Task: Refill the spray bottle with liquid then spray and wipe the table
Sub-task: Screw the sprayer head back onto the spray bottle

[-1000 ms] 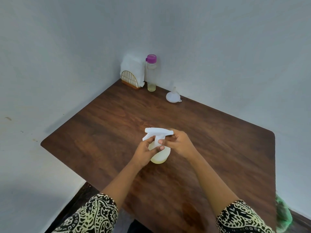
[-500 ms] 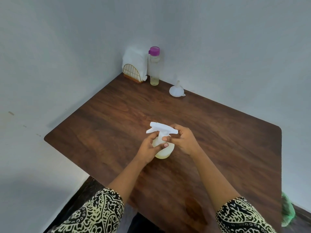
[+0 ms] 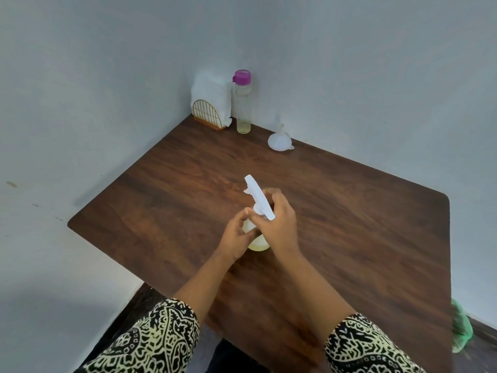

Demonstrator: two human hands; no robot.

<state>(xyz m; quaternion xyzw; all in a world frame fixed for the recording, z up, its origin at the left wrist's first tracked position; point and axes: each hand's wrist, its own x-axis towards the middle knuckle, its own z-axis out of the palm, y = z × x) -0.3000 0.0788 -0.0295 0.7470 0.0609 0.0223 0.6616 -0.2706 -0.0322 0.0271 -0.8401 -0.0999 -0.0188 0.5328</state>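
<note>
Head view, single frame.

Far left corner of the table (image 3: pixel 349 224): wire napkin holder (image 3: pixel 208 118) with white napkins (image 3: pixel 212 90) standing in it, against the wall. Just to its right, near or touching it, a tall clear bottle (image 3: pixel 243 109) with a purple cap (image 3: pixel 242 77), upright, with a little pale yellow liquid at the bottom.

Left hand (image 3: pixel 236 238): fingers curled round the rounded body of the spray bottle (image 3: pixel 258 244) from its left side. One fingertip rises to the neck, just below the trigger head. Palm side is hidden, so how far the grip wraps cannot be told.

Spray bottle: upright on the table near the middle, between the two hands. Pale yellowish liquid shows in the lower body. White trigger head (image 3: pixel 259 197) sits on top, its nozzle end pointing away from the person and to the left.

White funnel (image 3: pixel 279 140): wide mouth down on the table near the back wall, spout up, well apart from the spray bottle.

Right hand (image 3: pixel 281 227): fingers bunched and curled about the neck, under the rear of the trigger head; the head overlaps the knuckles. Fingertips are hidden behind the head.

Far right, off the table edge: a green bag-like item (image 3: pixel 461 329) on the floor.
</note>
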